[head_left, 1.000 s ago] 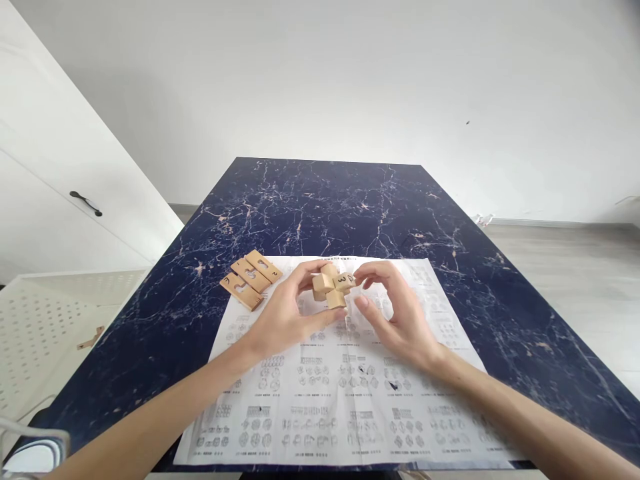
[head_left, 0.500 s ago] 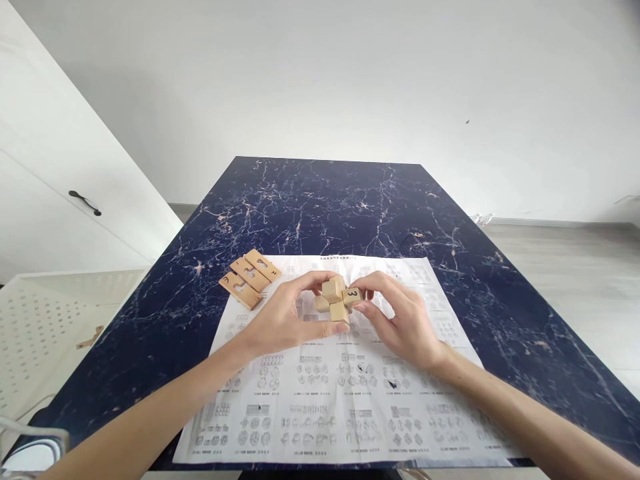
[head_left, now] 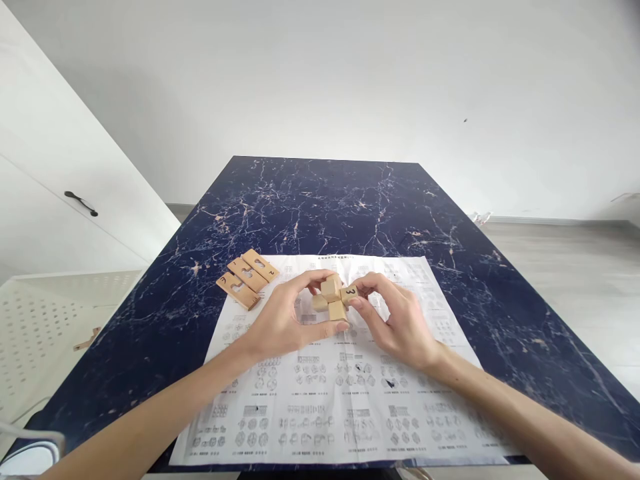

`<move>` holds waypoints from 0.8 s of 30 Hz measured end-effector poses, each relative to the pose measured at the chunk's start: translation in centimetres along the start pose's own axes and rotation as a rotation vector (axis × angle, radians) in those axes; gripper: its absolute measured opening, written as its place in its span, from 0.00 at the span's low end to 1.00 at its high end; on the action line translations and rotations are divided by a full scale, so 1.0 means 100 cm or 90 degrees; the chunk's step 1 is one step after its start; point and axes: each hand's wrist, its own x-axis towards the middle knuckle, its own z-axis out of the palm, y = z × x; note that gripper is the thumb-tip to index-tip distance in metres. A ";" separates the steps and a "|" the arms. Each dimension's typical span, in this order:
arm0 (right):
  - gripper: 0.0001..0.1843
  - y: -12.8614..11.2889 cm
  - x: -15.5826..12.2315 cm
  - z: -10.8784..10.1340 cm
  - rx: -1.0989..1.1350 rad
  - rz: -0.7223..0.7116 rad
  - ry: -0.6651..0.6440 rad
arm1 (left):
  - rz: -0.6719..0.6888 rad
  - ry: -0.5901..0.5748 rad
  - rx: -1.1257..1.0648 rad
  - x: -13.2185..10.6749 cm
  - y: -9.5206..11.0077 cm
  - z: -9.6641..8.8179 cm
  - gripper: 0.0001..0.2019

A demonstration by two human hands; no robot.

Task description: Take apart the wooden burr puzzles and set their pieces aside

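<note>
Dropped slightly since a second ago, closer to marble table [head_left: 325, 207] and printed sheet [head_left: 320, 393]. Pinching with left hand [head_left: 283, 325] and right hand [head_left: 401, 325], fingertips closed on wooden puzzle [head_left: 334, 300] over sheet's upper middle. Loose pieces [head_left: 246, 279] at sheet's far-left corner.

Mid-frame, your left hand [head_left: 285, 320] and right hand [head_left: 400, 320] grip the wooden puzzle [head_left: 334, 299] above the printed sheet [head_left: 330, 400].

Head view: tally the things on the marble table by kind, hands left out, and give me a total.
Flat slotted wooden pieces, lying loose: 3
Wooden block cluster, gripped by left hand and right hand: 1
Printed diagram sheet: 1
Total: 5
</note>
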 end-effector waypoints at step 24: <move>0.12 -0.002 0.008 -0.012 0.004 -0.229 -0.074 | -0.079 -0.237 -0.317 0.006 -0.015 -0.014 0.33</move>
